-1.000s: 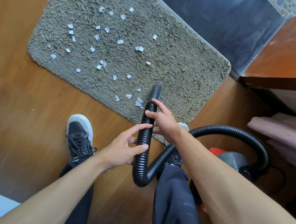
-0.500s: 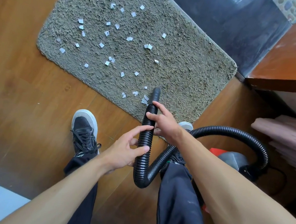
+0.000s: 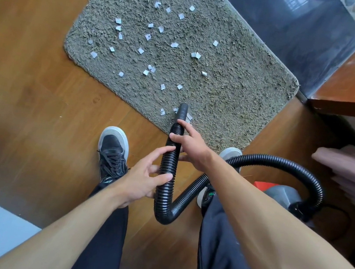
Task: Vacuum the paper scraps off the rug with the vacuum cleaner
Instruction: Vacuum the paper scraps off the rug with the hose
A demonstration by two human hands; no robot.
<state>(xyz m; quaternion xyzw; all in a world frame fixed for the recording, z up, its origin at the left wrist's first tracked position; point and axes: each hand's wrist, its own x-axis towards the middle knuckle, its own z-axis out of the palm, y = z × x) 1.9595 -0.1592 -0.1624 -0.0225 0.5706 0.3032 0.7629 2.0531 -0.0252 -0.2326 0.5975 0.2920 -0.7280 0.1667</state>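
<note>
While left hand [image 3: 144, 180] and right hand [image 3: 190, 145] grasp the hose [image 3: 168, 167] at frame centre | nozzle [image 3: 182, 112]: just above right hand, over rug [image 3: 235, 92] lower edge | paper scraps [image 3: 141, 50]: upper centre.

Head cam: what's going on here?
A person stands at the near edge of the rug, holding the black ribbed hose in both hands. The right hand grips it just behind the nozzle and the left hand grips it lower down. The nozzle points at a few scraps by the rug's near edge. Many paper scraps lie across the rug. The vacuum cleaner sits on the floor at the right.
</note>
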